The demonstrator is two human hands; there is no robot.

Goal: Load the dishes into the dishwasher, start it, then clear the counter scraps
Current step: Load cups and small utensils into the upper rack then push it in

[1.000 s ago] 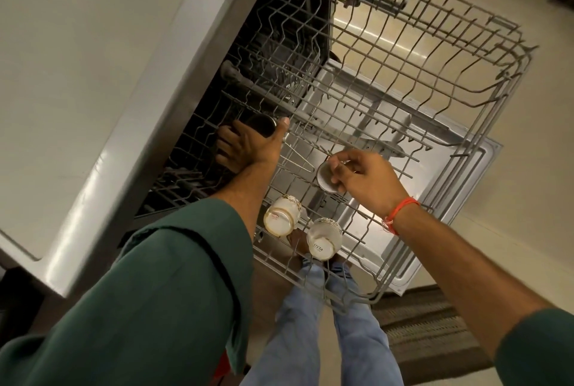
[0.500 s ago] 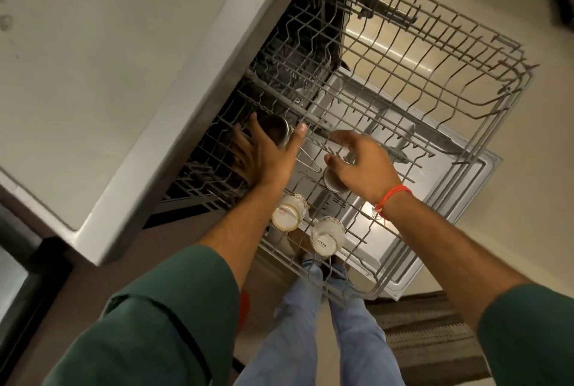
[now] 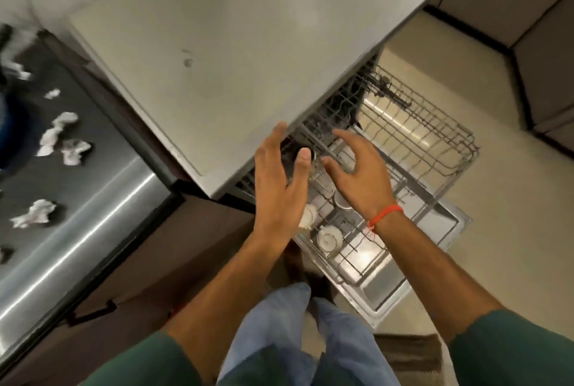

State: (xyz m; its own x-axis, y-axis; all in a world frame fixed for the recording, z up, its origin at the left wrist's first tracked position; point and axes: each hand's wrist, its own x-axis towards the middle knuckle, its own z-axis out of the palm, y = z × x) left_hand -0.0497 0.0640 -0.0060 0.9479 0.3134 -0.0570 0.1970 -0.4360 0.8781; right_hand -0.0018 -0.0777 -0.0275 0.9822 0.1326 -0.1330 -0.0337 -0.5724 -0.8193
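Observation:
The dishwasher's wire upper rack (image 3: 435,149) is pulled out over the open door (image 3: 400,286). Two white cups (image 3: 330,238) lie in its near corner, one partly behind my left wrist, and a small steel bowl (image 3: 341,201) sits between them and my right hand. A dark steel cup (image 3: 312,154) shows just past my left thumb. My left hand (image 3: 278,182) hovers above the rack's left side, fingers straight, holding nothing. My right hand (image 3: 357,173), a red thread on its wrist, is spread above the rack, also empty.
The grey dishwasher top (image 3: 236,53) fills the upper middle. To the left, a steel counter (image 3: 77,215) carries several crumpled white paper scraps (image 3: 63,137). Beige floor lies to the right, a brown mat (image 3: 410,354) near my feet, and dark cabinets (image 3: 528,13) at far right.
Both hands have let go of the cups and lifted up out of the rack. My view has risen and swung left, bringing the counter and scraps into sight.

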